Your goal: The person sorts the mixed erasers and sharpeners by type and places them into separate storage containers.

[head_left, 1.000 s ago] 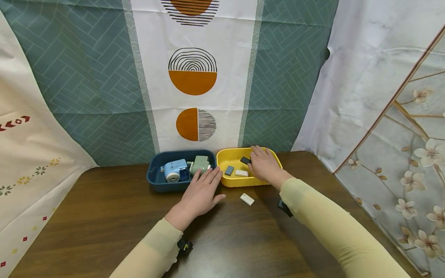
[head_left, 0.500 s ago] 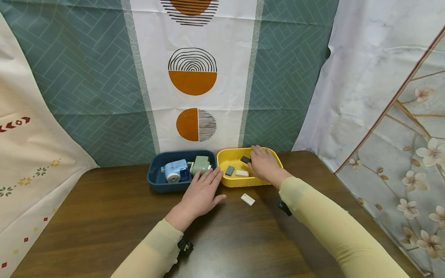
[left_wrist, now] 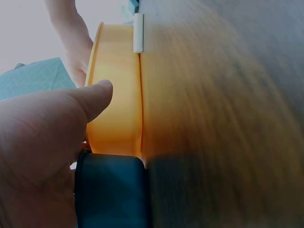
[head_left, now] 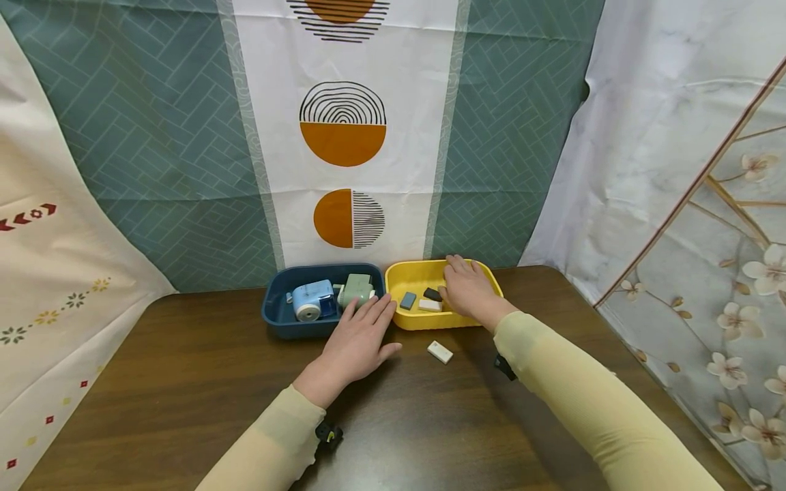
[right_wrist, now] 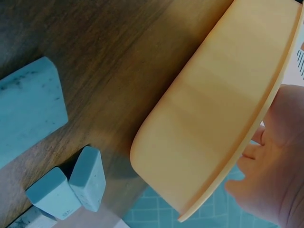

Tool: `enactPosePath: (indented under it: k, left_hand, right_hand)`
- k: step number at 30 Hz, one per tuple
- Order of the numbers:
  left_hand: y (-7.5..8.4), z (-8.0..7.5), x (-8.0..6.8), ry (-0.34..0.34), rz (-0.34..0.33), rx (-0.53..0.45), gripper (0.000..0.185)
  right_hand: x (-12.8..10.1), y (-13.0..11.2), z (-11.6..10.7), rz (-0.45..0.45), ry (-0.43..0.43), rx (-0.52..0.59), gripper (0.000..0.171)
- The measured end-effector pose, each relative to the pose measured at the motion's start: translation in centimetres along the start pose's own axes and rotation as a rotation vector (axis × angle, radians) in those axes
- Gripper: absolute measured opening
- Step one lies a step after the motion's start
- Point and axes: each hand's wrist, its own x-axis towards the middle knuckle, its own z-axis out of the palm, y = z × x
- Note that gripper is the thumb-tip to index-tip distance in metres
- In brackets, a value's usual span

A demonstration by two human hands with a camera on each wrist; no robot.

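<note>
My right hand (head_left: 469,292) reaches over the right side of the yellow tray (head_left: 439,322), its fingers loosely bent with nothing seen between them. Just left of its fingers, a black eraser (head_left: 432,294) lies in the tray, near a blue-grey eraser (head_left: 408,301) and a white eraser (head_left: 430,305). My left hand (head_left: 353,346) stretches its fingers over the place where the yellow tray meets the dark blue tray (head_left: 301,331). Inside the blue tray are a blue pencil sharpener (head_left: 313,300) and a green one (head_left: 356,289), which the left fingers partly cover.
On the wooden table, a white block (head_left: 439,352) lies in front of the yellow tray. The right wrist view shows a large teal block (right_wrist: 28,109) and several smaller blocks (right_wrist: 88,178) beside that tray, hidden by the sleeve in the head view. Patterned cloth (head_left: 510,136) hangs behind.
The black eraser has left my right fingers and now lies lower in the yellow tray, against the white one. My left hand has stayed put.
</note>
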Motion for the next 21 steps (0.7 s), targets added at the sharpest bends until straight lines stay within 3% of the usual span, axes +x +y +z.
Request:
enactPosePath:
  k: [10,21]
  left_hand:
    - [0.1,-0.1,0.1,-0.003,-0.002,0.007,0.084]
    - [0.0,0.1,0.0,-0.004,-0.001,0.015,0.084]
  right_hand:
    - [0.2,1.2,1.1,-0.025,0.060,0.007,0.047]
    - [-1.5,0.0,-0.6,-0.025,0.049,-0.003,0.056]
